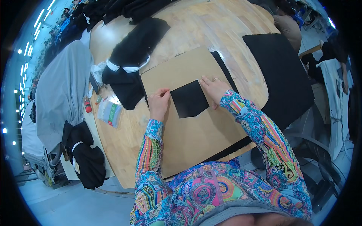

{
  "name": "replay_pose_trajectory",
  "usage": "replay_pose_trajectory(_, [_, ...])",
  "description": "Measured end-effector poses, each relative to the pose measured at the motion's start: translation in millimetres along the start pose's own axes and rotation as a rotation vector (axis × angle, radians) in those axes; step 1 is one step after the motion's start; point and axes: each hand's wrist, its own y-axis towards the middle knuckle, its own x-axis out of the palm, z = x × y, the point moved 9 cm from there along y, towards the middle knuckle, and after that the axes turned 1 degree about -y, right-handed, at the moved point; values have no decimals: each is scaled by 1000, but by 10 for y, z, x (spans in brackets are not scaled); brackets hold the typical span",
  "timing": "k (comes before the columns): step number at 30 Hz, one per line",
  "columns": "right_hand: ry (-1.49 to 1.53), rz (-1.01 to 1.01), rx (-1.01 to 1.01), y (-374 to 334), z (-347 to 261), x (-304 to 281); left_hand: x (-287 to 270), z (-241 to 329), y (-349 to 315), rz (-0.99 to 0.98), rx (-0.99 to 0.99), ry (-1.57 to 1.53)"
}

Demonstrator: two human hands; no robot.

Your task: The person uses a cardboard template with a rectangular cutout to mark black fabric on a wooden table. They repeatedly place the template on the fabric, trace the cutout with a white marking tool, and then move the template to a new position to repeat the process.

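Observation:
A black, five-sided, pocket-shaped piece [189, 100] shows in the middle of a large brown cardboard sheet [196, 139]; whether it lies on top or shows through an opening, I cannot tell. Black fabric [225, 71] sticks out from under the sheet at its right and lower edges. My left hand [159, 102] is closed in a pinch beside the piece's upper left corner; anything between its fingertips is too small to make out. At the upper right edge of the piece, my right hand [215, 89] rests with fingers stretched out over the cardboard.
A black fabric bundle tied with a white band [128, 69] lies on the wooden table [200, 22] beyond my left hand. Nearby are a clear plastic packet [110, 113] and a small red item [88, 104]. Black fabric [279, 75] hangs over the right edge, near a chair [320, 158].

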Motion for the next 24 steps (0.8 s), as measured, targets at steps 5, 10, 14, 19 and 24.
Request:
replay_pose_trajectory(5, [-2,-2,-6,-22,-5,-38,-68,108,-30,27,-39,-32])
replay_pose_trajectory(10, [-12,2,0,-28,3,-35,-40,61,-25,22,-52,-52])
replay_pose_trajectory(14, [-5,-4,-5,-19,-12,-29,-33,61,-25,19,11,20])
replay_pose_trajectory(19, [0,-3,-2,-51,-7,-52,-9,-33,-9,25,-8,77])
replay_pose_trajectory(24, [3,0,-7,-34,1,-31,-68,-56,-37,50,-44,-69])
